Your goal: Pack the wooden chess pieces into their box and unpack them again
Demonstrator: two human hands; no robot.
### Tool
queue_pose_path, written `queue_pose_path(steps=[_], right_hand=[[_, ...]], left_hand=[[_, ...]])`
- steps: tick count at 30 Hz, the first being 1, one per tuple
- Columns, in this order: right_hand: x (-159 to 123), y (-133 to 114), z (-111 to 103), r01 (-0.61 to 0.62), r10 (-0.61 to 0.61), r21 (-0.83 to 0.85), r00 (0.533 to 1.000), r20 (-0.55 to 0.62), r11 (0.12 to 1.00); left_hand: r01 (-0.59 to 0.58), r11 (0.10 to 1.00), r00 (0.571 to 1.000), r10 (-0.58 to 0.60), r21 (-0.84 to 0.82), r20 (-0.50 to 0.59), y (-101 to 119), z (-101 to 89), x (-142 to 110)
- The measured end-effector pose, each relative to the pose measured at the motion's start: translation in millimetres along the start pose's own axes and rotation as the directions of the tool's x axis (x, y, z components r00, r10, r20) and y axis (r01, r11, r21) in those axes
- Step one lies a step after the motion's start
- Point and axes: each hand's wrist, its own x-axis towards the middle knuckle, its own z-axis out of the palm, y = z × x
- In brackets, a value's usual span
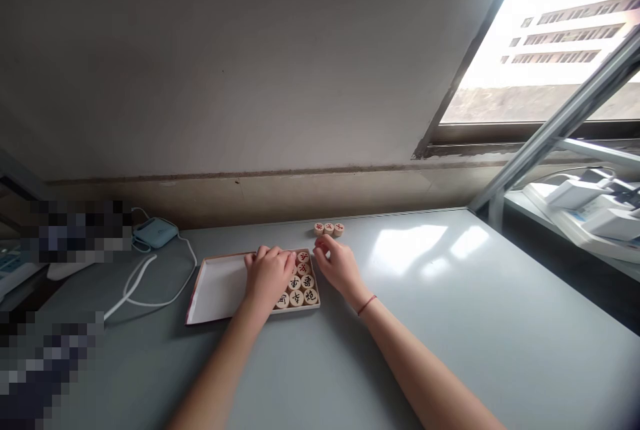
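Note:
A shallow white box [215,290] with a brown rim lies on the grey table. Several round wooden chess pieces [301,287] with red and black characters fill its right end. My left hand [267,273] rests palm down inside the box, its bent fingers lying on the pieces. Just beyond the box's right edge is my right hand [337,263], fingers curled in a pinch, and whether anything is in them I cannot make out. Three more chess pieces [329,229] lie in a row on the table just beyond my right hand.
A light blue device [155,232] with a white cable [150,283] lies at the left of the table [450,297], near the wall. A window and a metal rail stand at the right, with white equipment [585,207] behind it.

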Motion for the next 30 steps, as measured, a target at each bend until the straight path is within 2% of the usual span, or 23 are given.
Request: queue_pose_path(steps=[5,12,14,17,20,24,27,30], right_hand=[[-5,-7,5,-0.02,0.019,0.049,0.999,0.036,0.999],[-5,-6,5,-0.022,0.02,0.048,0.998,0.052,0.999],[-5,-7,3,0.04,-0.041,0.034,0.999,0.02,0.999],[-4,-11,-1,0.228,-0.228,0.005,0.973,-0.04,0.974],[-6,-16,-2,0.372,-0.371,0.004,0.928,-0.033,0.928],[-10,-22,1,0.431,-0.426,0.05,0.9,-0.087,0.901],[-6,-20,-2,0.397,-0.381,0.095,0.912,-0.15,0.913],[4,-1,-12,0.27,-0.222,0.133,0.93,-0.293,0.954]], left_hand=[[-0.017,0.999,0.998,0.019,-0.035,0.055,9,1.9,4],[0.084,0.983,0.995,-0.073,-0.163,0.075,17,1.1,6],[0.08,0.981,0.997,-0.075,-0.174,0.031,17,-0.3,6],[0.069,0.966,0.994,-0.086,-0.247,-0.06,15,-4.5,7],[0.075,0.891,0.992,-0.112,-0.447,-0.056,11,-9.4,5],[0.127,0.726,0.987,-0.159,-0.675,0.016,12,-10.9,-1],[0.194,0.607,0.969,-0.243,-0.771,0.052,13,-8.5,-4],[0.213,0.522,0.945,-0.324,-0.826,0.039,12,-7.4,-5]])
